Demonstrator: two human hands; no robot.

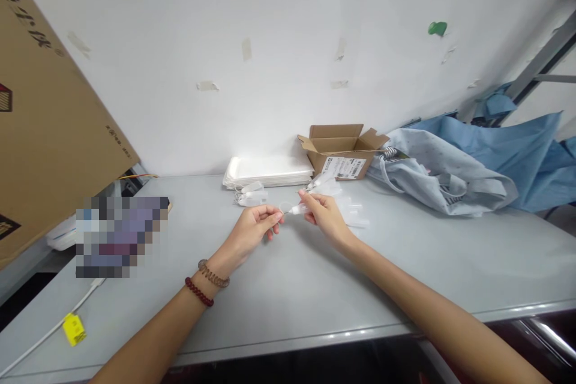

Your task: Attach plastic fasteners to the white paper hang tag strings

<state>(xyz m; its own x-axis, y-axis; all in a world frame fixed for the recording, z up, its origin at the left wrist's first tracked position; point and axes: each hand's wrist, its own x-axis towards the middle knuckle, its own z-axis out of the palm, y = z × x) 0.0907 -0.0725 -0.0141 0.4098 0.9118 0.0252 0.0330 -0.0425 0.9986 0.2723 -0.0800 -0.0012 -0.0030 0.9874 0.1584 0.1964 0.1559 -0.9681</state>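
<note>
Between my thumb and fingers, my right hand (321, 211) grips a small translucent plastic bottle (297, 209) with a white, narrow nozzle pointing left. My left hand (258, 222) pinches the thin tip at that nozzle; a faint thin loop shows there, too small to make out clearly. Both hands are just above the grey table (288, 288). Several similar bottles (357, 223) lie right of and behind my right hand. Another small group of bottles (252, 197) rests beyond my left hand, with thin tips toward the left.
A stack of white flat sheets or envelopes (270, 171) lies by the wall beside an open cardboard box (342, 162). Blue-grey cloth (418, 174) is heaped at right. A blurred-out device (121, 240) with a white cable (49, 333) lies left, near a large carton (54, 108).
</note>
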